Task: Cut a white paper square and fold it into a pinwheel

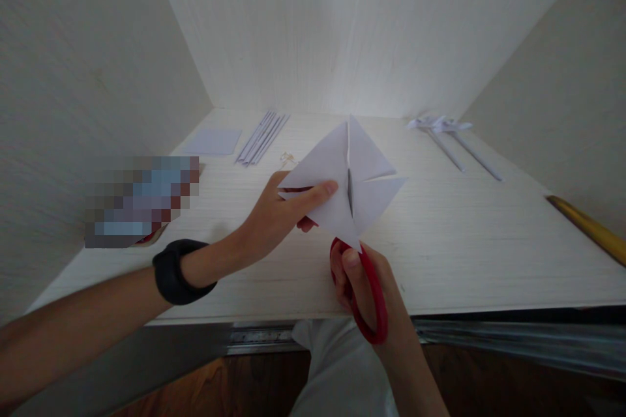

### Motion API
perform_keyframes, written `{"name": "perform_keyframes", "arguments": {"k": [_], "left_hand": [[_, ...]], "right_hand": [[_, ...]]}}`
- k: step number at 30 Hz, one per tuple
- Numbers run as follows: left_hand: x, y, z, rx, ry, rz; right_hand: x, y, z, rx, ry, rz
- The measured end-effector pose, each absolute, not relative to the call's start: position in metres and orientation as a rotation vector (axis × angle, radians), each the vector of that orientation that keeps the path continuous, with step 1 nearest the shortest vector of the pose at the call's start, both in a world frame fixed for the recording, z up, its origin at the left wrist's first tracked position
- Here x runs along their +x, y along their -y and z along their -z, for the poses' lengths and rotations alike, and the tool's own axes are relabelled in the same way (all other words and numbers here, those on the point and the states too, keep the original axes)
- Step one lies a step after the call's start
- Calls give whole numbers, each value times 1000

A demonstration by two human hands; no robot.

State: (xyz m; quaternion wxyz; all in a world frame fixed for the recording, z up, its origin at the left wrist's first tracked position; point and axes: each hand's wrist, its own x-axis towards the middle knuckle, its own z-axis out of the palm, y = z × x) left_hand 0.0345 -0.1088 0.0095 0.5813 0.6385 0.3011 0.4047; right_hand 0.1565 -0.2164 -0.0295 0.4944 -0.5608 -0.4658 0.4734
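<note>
A white square of paper [320, 159], turned corner-up, is held above the table with slits running in from its corners toward the middle. My left hand [288, 205] grips it at the left, thumb on top and the other fingers mostly hidden beneath. My right hand [364, 283] is closed around the red handles of a pair of scissors [380, 313], fingers through the loops. The scissors meet the paper at its near corner. Part of a blade shows in the slit near the paper's middle; the rest is hidden under the sheet.
Rolled paper sticks [263, 137] and a flat paper sheet [214, 141] lie at the back left. Two paper pinwheels on sticks [443, 125] lie back right. A pixelated object [147, 202] stands left, a gold-coloured object [587, 228] right. Walls enclose the white table [469, 247].
</note>
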Motion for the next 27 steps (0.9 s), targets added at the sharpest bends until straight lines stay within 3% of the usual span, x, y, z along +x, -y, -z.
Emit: {"name": "perform_keyframes", "arguments": {"k": [27], "left_hand": [[35,110,-10,1507,-727,-932]], "right_hand": [[155,217,36,-1314,1115,-1079]]}}
